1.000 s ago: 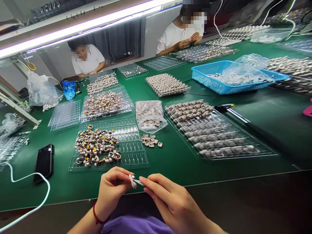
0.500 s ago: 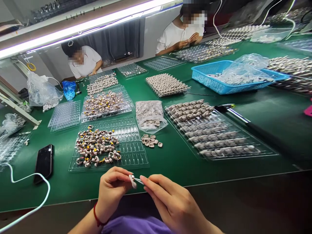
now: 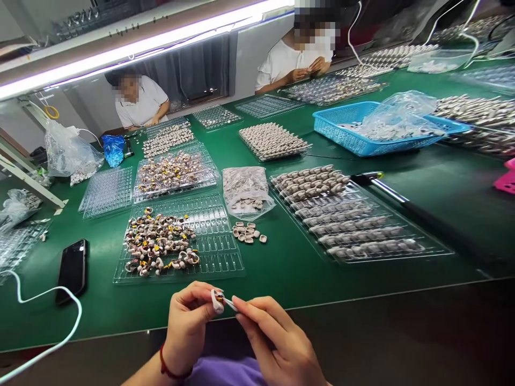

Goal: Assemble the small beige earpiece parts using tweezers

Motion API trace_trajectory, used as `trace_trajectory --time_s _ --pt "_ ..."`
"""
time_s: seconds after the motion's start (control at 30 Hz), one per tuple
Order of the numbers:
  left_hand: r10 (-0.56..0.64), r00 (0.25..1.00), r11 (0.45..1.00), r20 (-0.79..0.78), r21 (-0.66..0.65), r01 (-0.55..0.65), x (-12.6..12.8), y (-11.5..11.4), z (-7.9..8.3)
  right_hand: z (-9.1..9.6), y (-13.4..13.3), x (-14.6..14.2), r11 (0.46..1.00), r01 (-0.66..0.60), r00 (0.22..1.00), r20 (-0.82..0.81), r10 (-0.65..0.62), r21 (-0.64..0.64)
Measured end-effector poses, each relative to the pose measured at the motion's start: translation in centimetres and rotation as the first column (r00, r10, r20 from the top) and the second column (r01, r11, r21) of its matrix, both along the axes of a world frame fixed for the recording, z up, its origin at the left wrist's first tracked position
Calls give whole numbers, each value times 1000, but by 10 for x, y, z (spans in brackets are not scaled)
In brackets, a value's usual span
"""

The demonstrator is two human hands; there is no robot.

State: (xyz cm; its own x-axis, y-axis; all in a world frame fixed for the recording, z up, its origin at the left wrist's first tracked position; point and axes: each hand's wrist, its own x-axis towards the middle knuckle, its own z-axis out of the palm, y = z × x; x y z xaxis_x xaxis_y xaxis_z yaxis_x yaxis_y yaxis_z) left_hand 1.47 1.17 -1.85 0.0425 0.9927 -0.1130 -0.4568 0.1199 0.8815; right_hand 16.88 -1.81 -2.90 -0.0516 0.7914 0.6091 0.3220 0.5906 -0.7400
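Between its thumb and fingers, my left hand (image 3: pixel 187 321) pinches a small white curved earbud part (image 3: pixel 216 304), with dark and yellowish bits showing at its open end. From the other side, my right hand (image 3: pixel 279 335) is closed on a pair of tweezers (image 3: pixel 230 304). The tweezer tips meet the open end of the part; exactly what they grip is too small to tell. Both hands are just over the table's front edge. Beyond them lies a clear tray (image 3: pixel 219 262) heaped with similar white parts with wires and yellow pieces. Loose beige caps (image 3: pixel 249 234) lie right of it.
A bag of caps (image 3: pixel 245 185) and a tray of beige rows (image 3: pixel 341 225) lie ahead. A phone (image 3: pixel 72 265) and white cable (image 3: pixel 76 316) are at left, a blue basket (image 3: pixel 341 134) at back right. Two people (image 3: pixel 140 102) sit across the green table (image 3: pixel 289 279).
The earbud part has turned in my left fingers, so its open end with the dark and yellow bits now shows. Both hands are slightly lower, the tweezers still at the part.
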Motion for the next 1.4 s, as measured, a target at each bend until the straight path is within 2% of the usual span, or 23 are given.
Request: trace_trajectory --time_s 0.3,0.53,0.6,0.7,0.73,0.8,0.87,0.93,1.03,1.23,1.4 --pt "87 995 990 -58 120 -79 3 -4 -7 2 -1 -1 1000 -2 1000 -10 2 -26" --pt "94 995 991 -23 101 -92 6 -5 -6 3 -2 3 992 41 990 132 -56 115" --pt "94 994 993 -53 79 -89 3 -4 -7 4 5 10 994 -3 984 176 -17 113" --pt "89 990 995 -108 53 -84 -3 0 -6 3 31 31 993 -120 971 204 121 -17" --pt "91 989 995 -121 51 -85 -5 1 -6 2 43 41 992 -99 968 223 113 -74" --pt "97 985 995 -141 48 -91 -8 4 -4 -4 71 62 981 141 934 348 -86 -136" --pt "104 982 994 -155 38 -100 -9 6 -2 -12 96 78 952 268 902 387 -193 -149" --pt "105 982 994 -160 20 -103 -8 7 -1 -19 114 87 936 312 884 411 -225 -160" --pt "93 984 996 -153 6 -93 -5 8 1 -26 127 87 928 329 876 423 -231 -174" --pt "82 987 996 -137 -26 -87 -5 10 5 -21 124 80 948 273 922 325 -209 -165" --pt "75 991 996 -108 -40 -80 -1 13 9 -3 93 63 977 124 981 171 -94 -172"
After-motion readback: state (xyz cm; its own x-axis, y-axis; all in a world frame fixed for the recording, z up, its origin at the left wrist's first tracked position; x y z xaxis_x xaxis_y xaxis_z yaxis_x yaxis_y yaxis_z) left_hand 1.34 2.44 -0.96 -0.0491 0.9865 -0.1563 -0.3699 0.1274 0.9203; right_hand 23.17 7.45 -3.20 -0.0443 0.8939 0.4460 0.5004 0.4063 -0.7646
